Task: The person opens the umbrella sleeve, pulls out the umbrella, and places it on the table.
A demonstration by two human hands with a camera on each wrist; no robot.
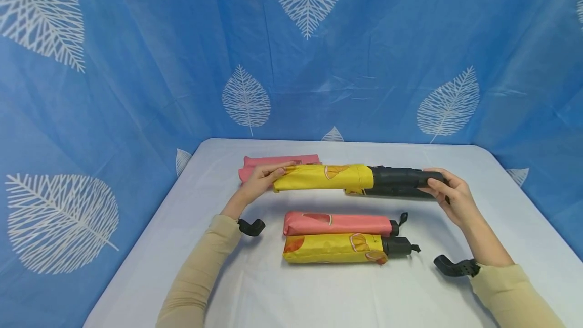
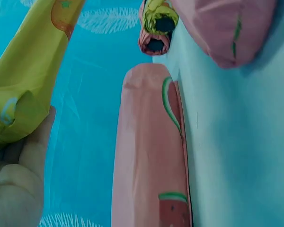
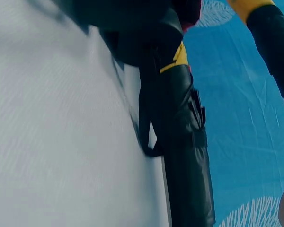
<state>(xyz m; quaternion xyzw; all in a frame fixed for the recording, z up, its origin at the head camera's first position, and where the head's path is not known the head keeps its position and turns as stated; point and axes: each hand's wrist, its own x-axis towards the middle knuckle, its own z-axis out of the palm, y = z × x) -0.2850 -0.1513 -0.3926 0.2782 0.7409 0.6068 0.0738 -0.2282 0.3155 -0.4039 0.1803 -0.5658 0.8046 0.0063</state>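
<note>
A folded umbrella in a yellow cover with an orange-slice print is held lengthwise above the table, its right part black. My left hand grips the yellow end, thumb in front. On the black end, my right hand has its thumb and fingers around it. Below and behind it lies another black length with a bit of yellow at its left. A pink umbrella lies behind my left hand; the left wrist view shows its watermelon print. The held umbrella hides parts of both.
Nearer me, a pink umbrella and a yellow umbrella lie side by side, black handles to the right. Both are on the white tablecloth. A blue leaf-patterned curtain hangs behind the table. Each wrist wears a black mount.
</note>
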